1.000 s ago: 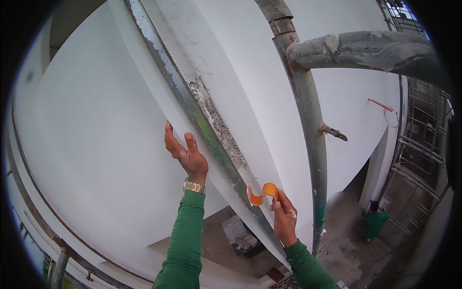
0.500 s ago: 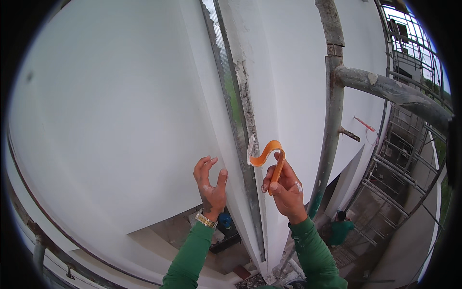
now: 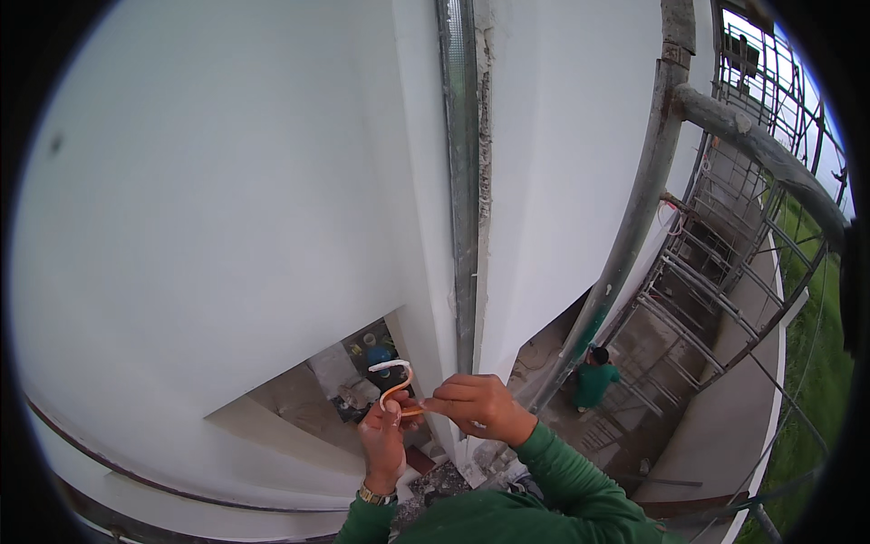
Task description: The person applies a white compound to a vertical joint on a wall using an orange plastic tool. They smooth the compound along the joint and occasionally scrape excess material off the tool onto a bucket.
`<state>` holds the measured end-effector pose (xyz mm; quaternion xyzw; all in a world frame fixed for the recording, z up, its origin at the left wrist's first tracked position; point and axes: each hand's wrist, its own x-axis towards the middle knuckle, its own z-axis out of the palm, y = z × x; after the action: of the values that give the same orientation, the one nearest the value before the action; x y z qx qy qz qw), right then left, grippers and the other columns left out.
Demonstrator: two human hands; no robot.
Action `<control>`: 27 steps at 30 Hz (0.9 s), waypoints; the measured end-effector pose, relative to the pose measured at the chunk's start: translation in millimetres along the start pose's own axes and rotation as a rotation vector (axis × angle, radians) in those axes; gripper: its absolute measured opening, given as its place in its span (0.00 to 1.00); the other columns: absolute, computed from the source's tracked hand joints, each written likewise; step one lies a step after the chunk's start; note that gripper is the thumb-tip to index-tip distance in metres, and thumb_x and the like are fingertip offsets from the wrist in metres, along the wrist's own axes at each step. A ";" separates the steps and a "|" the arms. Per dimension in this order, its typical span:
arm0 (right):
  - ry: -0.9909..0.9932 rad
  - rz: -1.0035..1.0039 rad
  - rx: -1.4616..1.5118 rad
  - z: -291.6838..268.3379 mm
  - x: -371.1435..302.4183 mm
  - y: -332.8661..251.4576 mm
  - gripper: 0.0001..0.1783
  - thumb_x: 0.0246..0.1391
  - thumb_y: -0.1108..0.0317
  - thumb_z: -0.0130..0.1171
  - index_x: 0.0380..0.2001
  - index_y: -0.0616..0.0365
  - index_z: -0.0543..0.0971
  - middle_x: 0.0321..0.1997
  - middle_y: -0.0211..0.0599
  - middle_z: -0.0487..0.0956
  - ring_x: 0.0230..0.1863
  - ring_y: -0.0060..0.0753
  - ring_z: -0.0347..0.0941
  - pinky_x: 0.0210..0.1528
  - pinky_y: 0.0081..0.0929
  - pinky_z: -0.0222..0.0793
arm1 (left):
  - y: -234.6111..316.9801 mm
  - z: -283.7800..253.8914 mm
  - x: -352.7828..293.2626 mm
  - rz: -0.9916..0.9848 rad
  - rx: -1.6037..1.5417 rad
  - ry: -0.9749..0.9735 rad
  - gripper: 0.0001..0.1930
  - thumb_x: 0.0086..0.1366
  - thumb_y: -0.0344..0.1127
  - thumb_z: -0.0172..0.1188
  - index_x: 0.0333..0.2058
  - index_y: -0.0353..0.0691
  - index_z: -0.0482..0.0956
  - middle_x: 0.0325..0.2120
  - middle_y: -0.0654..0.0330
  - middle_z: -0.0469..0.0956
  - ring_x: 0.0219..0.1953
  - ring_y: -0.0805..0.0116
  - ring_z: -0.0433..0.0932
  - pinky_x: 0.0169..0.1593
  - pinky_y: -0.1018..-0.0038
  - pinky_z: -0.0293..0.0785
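Note:
An orange S-curved strip tool (image 3: 395,388), its upper tip coated with white paste, is held low in front of me between both hands. My left hand (image 3: 382,446), with a metal-band watch at the wrist, closes around the lower part of its bend. From the right, my right hand (image 3: 485,406) reaches across, with its fingers closed at the straight end of the strip; the fingertips partly hide that end. Just beyond my hands rises a narrow metal channel (image 3: 464,227) set in the wall joint, with a rough, crumbly edge (image 3: 485,136) along its right side.
Smooth white wall panels (image 3: 227,199) flank the joint. A scaffold pole (image 3: 639,204) with a horizontal tube (image 3: 770,150) stands close on the right. Far below, a person in green (image 3: 594,381) is near more scaffolding (image 3: 698,281). A blue object (image 3: 377,355) shows through the opening at lower left.
The tool has come down and left from the right hand's raised grip. My left hand, formerly open and raised, now holds it too. The view has shifted, showing more ground.

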<state>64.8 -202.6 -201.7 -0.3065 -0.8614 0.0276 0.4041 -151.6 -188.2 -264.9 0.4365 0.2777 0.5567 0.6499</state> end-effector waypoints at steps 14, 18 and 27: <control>0.813 0.178 0.772 -61.8 57.7 -22.2 0.31 0.56 0.82 0.66 0.61 0.66 0.65 0.58 0.46 0.75 0.63 0.37 0.73 0.68 0.40 0.68 | 76.0 129.5 100.3 0.510 0.094 -0.507 0.43 0.65 0.61 0.64 0.66 0.31 0.65 0.59 0.53 0.73 0.59 0.64 0.73 0.59 0.67 0.70; 0.988 0.041 0.534 -166.4 125.4 -20.5 0.26 0.59 0.78 0.65 0.58 0.66 0.67 0.53 0.44 0.78 0.55 0.34 0.78 0.58 0.29 0.76 | 116.9 149.2 142.5 1.122 0.774 -0.098 0.46 0.63 0.59 0.67 0.68 0.32 0.59 0.63 0.46 0.63 0.65 0.52 0.62 0.64 0.56 0.62; 0.810 0.033 -0.259 -277.5 224.1 21.8 0.27 0.52 0.56 0.68 0.44 0.73 0.78 0.38 0.46 0.83 0.34 0.31 0.82 0.38 0.24 0.79 | 81.6 153.8 237.2 1.271 0.863 0.233 0.53 0.60 0.59 0.70 0.70 0.34 0.48 0.67 0.43 0.51 0.71 0.45 0.49 0.69 0.46 0.46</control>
<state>164.9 -117.1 130.6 -0.3544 -0.6245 -0.1971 0.6675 -7.0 1.3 -92.3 0.6651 0.2327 0.7074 -0.0550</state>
